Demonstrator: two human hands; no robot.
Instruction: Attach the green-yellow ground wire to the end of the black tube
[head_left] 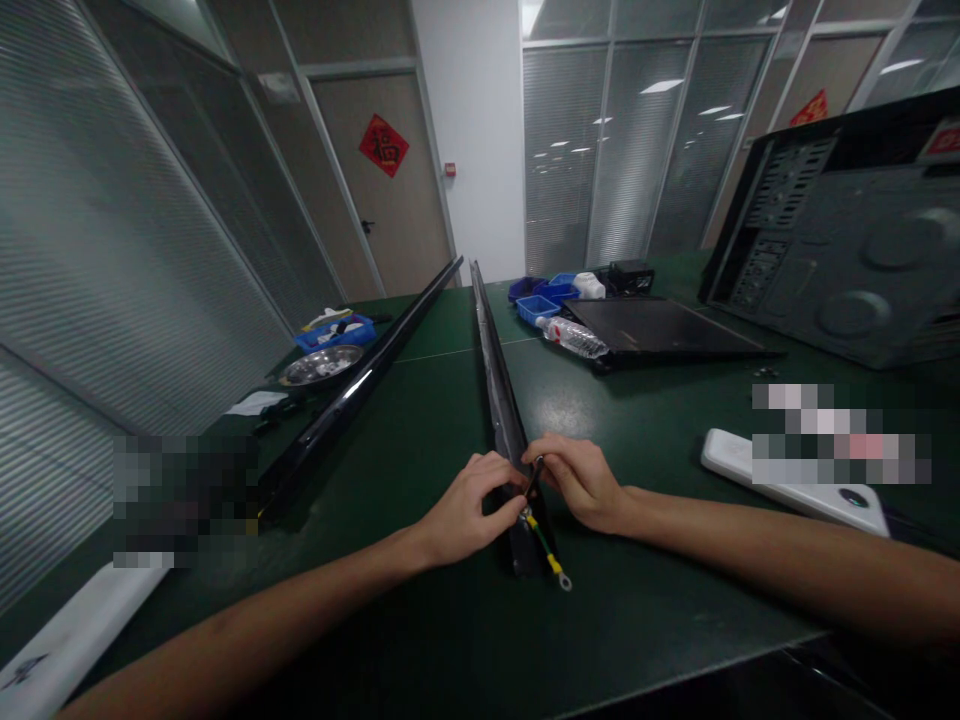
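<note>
A green table [637,620] carries everything, its near edge showing at lower right. Nearest that edge, a short yellow-and-green wire [545,545] slants over the near end of a long dark rail [496,395], its ring terminal pointing toward the edge. A white device [82,630] lies toward the table's near left corner, partly pixelated.

At the wire's upper end, the left hand [476,503] has thumb and fingers drawn narrowly together over the rail; exactly what they grip is hidden. Just beside it, the right hand [581,482] pinches the top of a slim dark piece [534,480] that slants down toward the left fingertips.

Another white device [795,480], also partly pixelated, lies toward the right edge. The rail runs away toward the far edge; a second dark rail [322,425] slants along the left side. Beyond that, near the left edge, sit a metal dish [283,380] and a blue tray [352,335].

On the right, a computer case [847,240] stands beyond the second device, with a flat black panel [667,328] beside it. A clear bottle [574,338] lies against the panel, near blue bins [536,315] toward the far edge. Past the table is a door [397,230] with a red diamond sign [384,146].
</note>
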